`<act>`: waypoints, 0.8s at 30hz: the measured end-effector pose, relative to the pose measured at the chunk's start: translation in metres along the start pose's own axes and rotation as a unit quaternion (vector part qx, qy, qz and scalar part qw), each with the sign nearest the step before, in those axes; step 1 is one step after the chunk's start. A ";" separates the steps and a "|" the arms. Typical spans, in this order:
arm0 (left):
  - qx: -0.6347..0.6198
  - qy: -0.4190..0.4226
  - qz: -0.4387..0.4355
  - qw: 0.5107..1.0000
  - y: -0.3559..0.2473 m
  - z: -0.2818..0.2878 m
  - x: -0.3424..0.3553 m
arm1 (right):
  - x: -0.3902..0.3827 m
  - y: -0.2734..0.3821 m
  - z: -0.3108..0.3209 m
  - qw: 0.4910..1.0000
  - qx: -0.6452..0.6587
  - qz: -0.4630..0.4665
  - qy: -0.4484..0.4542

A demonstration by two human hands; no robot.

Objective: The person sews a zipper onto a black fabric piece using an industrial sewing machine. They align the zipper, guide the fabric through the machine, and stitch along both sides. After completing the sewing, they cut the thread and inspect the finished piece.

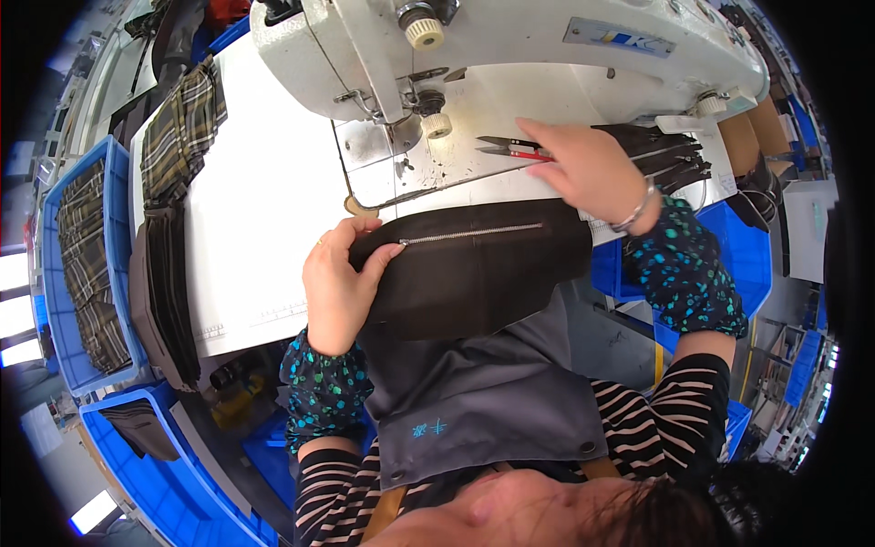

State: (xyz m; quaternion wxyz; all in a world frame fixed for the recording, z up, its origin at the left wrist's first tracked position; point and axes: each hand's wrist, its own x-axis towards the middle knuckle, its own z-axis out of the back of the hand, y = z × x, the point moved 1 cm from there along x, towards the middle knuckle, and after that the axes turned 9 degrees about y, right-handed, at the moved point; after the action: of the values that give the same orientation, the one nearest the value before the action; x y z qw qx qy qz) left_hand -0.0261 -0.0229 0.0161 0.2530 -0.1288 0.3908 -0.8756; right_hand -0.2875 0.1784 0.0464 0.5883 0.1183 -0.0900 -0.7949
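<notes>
My left hand [339, 284] grips the left end of a dark brown panel [437, 292]. Its thumb lies on top, by the end of a silver-toothed zipper [474, 234] set along the panel. The panel hangs over the table's front edge onto my lap. Over the sewing machine's bed, my right hand [588, 169] has thumb and index finger apart, on either side of the red handle of small thread snips [510, 148]. Whether the fingers touch the snips I cannot tell. The sewing machine's needle area [396, 137] stands just beyond my left hand.
The white sewing machine [510, 36] spans the far side of the table [246, 228]. Plaid fabric pieces [182, 132] and stacked dark panels [164, 292] lie at left, beside a blue bin [118, 219]. Dark zipper strips [661, 150] lie at right; another blue bin [743, 246] is below.
</notes>
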 end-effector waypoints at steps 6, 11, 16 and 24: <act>0.026 -0.018 -0.027 0.999 0.003 -0.001 -0.008 | 0.011 -0.001 -0.028 0.980 -0.103 0.094 -0.144; 0.074 -0.046 -0.073 0.994 0.007 -0.007 -0.010 | 0.031 0.046 -0.025 0.979 -0.029 0.123 -0.158; 0.080 -0.046 -0.080 0.993 0.004 -0.007 -0.011 | 0.055 0.076 -0.042 0.940 -0.162 0.215 -0.209; 0.061 -0.063 -0.099 0.991 0.009 -0.009 -0.012 | 0.057 0.075 -0.031 0.941 -0.163 0.195 -0.226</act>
State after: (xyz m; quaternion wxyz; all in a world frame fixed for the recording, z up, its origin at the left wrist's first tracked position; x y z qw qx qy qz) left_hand -0.0167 -0.0156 0.0031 0.1969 -0.2061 0.3057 -0.9084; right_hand -0.2260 0.1016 0.0330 0.7070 -0.1814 -0.1109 -0.6745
